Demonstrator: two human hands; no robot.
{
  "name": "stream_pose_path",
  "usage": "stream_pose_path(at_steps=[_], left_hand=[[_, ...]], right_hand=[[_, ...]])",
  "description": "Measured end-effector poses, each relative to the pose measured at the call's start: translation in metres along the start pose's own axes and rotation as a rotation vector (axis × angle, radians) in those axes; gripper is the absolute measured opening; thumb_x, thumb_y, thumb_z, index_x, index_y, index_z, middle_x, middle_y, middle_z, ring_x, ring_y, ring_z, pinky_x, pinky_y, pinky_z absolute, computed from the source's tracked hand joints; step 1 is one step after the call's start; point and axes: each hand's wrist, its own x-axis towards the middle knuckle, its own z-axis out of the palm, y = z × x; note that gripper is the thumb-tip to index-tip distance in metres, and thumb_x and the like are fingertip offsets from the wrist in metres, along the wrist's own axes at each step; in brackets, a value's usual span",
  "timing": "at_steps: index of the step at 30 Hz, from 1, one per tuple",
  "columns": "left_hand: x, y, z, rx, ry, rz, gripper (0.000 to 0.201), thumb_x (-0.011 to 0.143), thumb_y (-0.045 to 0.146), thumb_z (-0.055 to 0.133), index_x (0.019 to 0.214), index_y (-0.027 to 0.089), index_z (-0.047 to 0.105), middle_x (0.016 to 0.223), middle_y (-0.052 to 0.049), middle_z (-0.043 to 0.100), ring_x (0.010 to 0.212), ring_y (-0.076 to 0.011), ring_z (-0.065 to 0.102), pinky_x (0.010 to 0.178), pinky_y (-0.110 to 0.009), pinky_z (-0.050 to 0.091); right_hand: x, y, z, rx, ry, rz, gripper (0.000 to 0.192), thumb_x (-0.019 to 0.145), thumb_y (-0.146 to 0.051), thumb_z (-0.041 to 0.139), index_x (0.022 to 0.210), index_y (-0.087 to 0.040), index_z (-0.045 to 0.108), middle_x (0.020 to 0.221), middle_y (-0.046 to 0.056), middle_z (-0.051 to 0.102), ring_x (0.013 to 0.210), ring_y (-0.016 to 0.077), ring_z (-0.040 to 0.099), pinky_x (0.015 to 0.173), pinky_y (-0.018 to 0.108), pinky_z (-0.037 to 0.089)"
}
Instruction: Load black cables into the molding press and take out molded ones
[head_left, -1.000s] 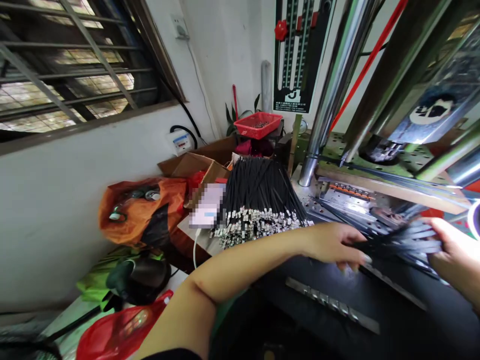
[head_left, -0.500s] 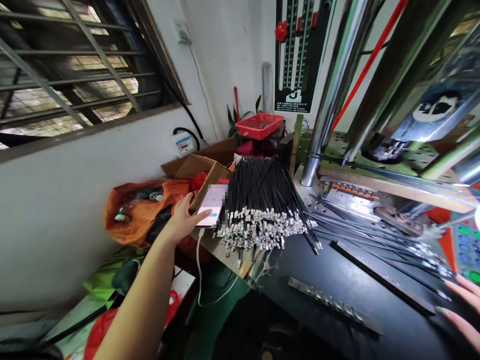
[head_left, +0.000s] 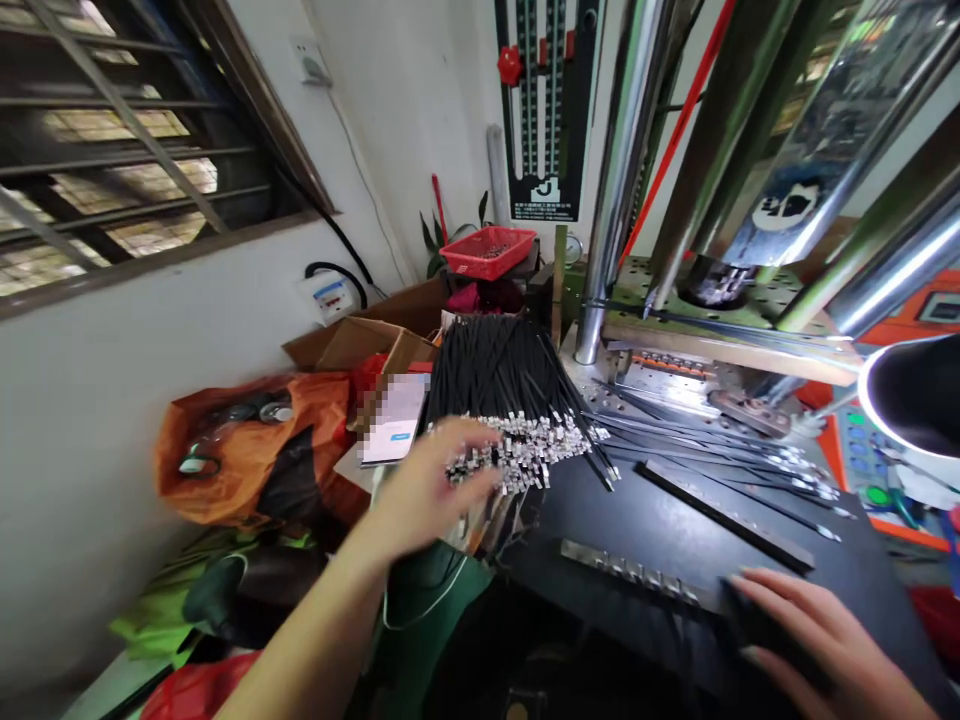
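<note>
Black cables [head_left: 510,390] — left hand [head_left: 431,480] fingers spread, blurred, over them.

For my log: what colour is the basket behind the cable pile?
Red, a mesh basket, clearest in the head view.

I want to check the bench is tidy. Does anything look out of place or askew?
Yes. The pile of black cables fans unevenly, and a few ends hang past the bench edge near the left hand. A phone leans on a cardboard box.
</note>
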Motion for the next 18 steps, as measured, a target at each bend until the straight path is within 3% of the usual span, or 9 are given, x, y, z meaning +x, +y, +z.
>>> stream_pose_path(at_steps=[2, 3, 6, 9, 11, 13, 15, 18], left_hand=[[0.006, 0.037, 0.038, 0.067, -0.386, 0.233, 0.035, 0.089, 0.031, 0.066, 0.122, 0.023, 0.058, 0.117, -0.005, 0.065, 0.108, -0.0198, 0.061, 0.095, -0.033, 0.051], [0.008, 0.049, 0.056, 0.159, -0.51, 0.298, 0.035, 0.088, 0.03, 0.068, 0.12, 0.021, 0.059, 0.113, -0.006, 0.065, 0.105, -0.022, 0.062, 0.091, -0.035, 0.052], [0.012, 0.062, 0.096, 0.426, -0.694, 0.372, 0.021, 0.089, 0.034, 0.065, 0.102, 0.017, 0.064, 0.101, -0.007, 0.066, 0.092, -0.0261, 0.065, 0.076, -0.038, 0.055], [0.02, 0.06, 0.106, 0.492, -0.806, 0.407, 0.019, 0.091, 0.038, 0.06, 0.093, 0.02, 0.064, 0.098, -0.004, 0.067, 0.087, -0.0254, 0.066, 0.074, -0.038, 0.055], [0.034, 0.06, 0.103, 0.518, -0.844, 0.397, 0.017, 0.092, 0.038, 0.059, 0.095, 0.022, 0.063, 0.094, -0.002, 0.068, 0.085, -0.0253, 0.067, 0.073, -0.038, 0.055], [0.06, 0.062, 0.102, 0.555, -0.808, 0.371, 0.016, 0.095, 0.035, 0.053, 0.099, 0.022, 0.061, 0.09, -0.002, 0.069, 0.081, -0.0252, 0.068, 0.07, -0.038, 0.055], [0.096, 0.063, 0.11, 0.563, -0.727, 0.379, 0.018, 0.099, 0.031, 0.047, 0.102, 0.021, 0.061, 0.092, -0.004, 0.069, 0.083, -0.0251, 0.068, 0.072, -0.037, 0.055], [0.163, 0.06, 0.137, 0.522, -0.585, 0.342, 0.026, 0.099, 0.019, 0.04, 0.116, 0.015, 0.059, 0.109, -0.012, 0.065, 0.102, -0.0267, 0.064, 0.087, -0.038, 0.052]], right_hand=[[0.017, -0.018, 0.01, -0.022, -0.029, -0.084, 0.037, 0.089, -0.038, 0.06, 0.124, -0.027, 0.062, 0.114, 0.009, 0.066, 0.097, 0.0245, 0.067, 0.079, 0.034, 0.061], [0.024, -0.025, 0.015, -0.029, -0.029, -0.107, 0.033, 0.09, -0.034, 0.059, 0.122, -0.025, 0.062, 0.109, 0.01, 0.067, 0.094, 0.0242, 0.067, 0.077, 0.035, 0.06], [0.034, -0.037, 0.022, -0.017, -0.012, -0.104, 0.024, 0.093, -0.022, 0.051, 0.114, -0.022, 0.064, 0.101, 0.01, 0.066, 0.085, 0.0223, 0.065, 0.073, 0.034, 0.058], [0.035, -0.04, 0.014, 0.015, -0.053, -0.082, 0.025, 0.094, -0.015, 0.046, 0.112, -0.019, 0.063, 0.097, 0.009, 0.066, 0.082, 0.0207, 0.064, 0.071, 0.032, 0.057], [0.041, -0.035, 0.0, 0.031, -0.102, -0.056, 0.025, 0.095, -0.013, 0.044, 0.111, -0.019, 0.062, 0.092, 0.008, 0.067, 0.077, 0.0195, 0.064, 0.067, 0.03, 0.056], [0.057, -0.018, -0.015, 0.044, -0.118, -0.013, 0.025, 0.096, -0.015, 0.042, 0.112, -0.019, 0.062, 0.09, 0.007, 0.067, 0.076, 0.019, 0.064, 0.067, 0.029, 0.055], [0.085, 0.011, -0.027, 0.044, -0.065, 0.02, 0.025, 0.098, -0.018, 0.042, 0.113, -0.017, 0.062, 0.095, 0.009, 0.069, 0.084, 0.0202, 0.066, 0.074, 0.031, 0.056], [0.144, 0.065, -0.03, -0.021, 0.052, 0.076, 0.029, 0.098, -0.022, 0.041, 0.115, -0.014, 0.063, 0.108, 0.014, 0.07, 0.1, 0.0241, 0.066, 0.09, 0.038, 0.054]])
